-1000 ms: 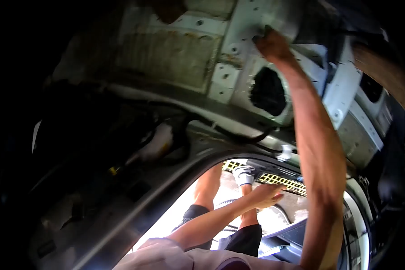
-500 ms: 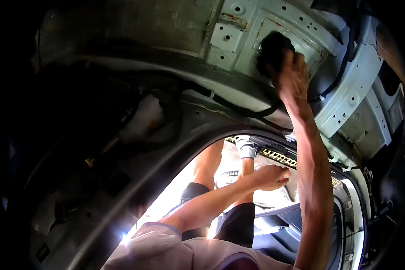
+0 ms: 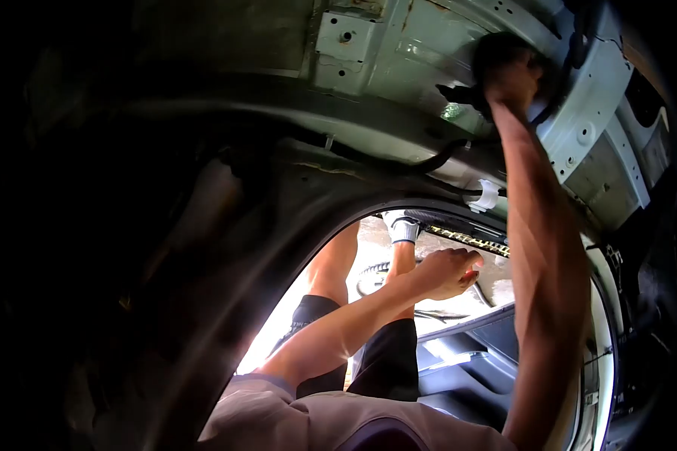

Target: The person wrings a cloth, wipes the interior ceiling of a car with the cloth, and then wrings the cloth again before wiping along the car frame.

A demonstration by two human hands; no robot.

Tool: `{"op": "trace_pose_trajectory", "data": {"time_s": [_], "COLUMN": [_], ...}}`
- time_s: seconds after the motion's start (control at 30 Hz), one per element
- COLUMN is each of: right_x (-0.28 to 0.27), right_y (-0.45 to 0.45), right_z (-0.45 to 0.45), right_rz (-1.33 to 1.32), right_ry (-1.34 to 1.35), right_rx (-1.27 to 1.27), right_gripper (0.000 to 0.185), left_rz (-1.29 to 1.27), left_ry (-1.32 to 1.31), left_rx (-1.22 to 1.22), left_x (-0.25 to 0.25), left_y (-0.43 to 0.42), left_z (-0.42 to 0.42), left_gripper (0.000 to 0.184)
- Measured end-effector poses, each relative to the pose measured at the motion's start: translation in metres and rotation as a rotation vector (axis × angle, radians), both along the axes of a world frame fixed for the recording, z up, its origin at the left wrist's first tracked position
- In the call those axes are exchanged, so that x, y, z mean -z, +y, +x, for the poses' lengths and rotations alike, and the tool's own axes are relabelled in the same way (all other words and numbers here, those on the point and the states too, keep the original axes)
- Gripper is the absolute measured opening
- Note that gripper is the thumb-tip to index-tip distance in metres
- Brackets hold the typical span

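Note:
My right hand (image 3: pixel 513 79) is raised against pale green painted sheet metal (image 3: pixel 429 56), its fingers closed on a black cloth (image 3: pixel 462 95). A loose flap of the cloth sticks out to the left, and the rest is bunched in shadow around my fingers. Lower down, in the bright opening, my left hand (image 3: pixel 450 272) hangs in the air in front of my legs, touching no part of the car. Its fingers are curled in, and whatever they may hold is hidden.
A dark cable (image 3: pixel 421 165) runs along the metal, with a white clip (image 3: pixel 486 195) near my right forearm. The black-edged door opening (image 3: pixel 301 263) curves around my body. A dark door panel (image 3: pixel 466 376) is below. Deep shadow covers the left side.
My right hand and the black cloth have moved right and slightly up over the metal. The camera view has shifted a little. My left hand stays curled in about the same place.

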State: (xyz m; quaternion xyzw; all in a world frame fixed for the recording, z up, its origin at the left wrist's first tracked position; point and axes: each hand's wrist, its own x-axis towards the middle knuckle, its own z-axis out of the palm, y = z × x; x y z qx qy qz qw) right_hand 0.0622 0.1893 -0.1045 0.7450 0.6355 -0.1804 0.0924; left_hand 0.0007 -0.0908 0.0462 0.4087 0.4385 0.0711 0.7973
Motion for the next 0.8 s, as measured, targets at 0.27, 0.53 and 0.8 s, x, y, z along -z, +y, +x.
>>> {"op": "trace_pose_trajectory", "data": {"time_s": [0.27, 0.53, 0.8], "right_x": [-0.001, -0.008, -0.023], "right_y": [-0.059, -0.066, -0.039], "right_z": [-0.098, -0.025, -0.012], "right_rz": [0.263, -0.130, -0.068], "right_ry": [0.305, 0.584, 0.089], "right_rx": [-0.459, -0.668, -0.027], "right_gripper": [0.023, 0.031, 0.042], "left_rz": [0.127, 0.135, 0.122], "left_ry": [0.083, 0.110, 0.097], "left_rx": [0.153, 0.156, 0.108], "left_x": [0.007, 0.002, 0.002], "left_y": [-0.026, -0.013, -0.016], "left_z": [-0.002, -0.008, -0.002], "left_gripper": [0.041, 0.039, 0.037]}}
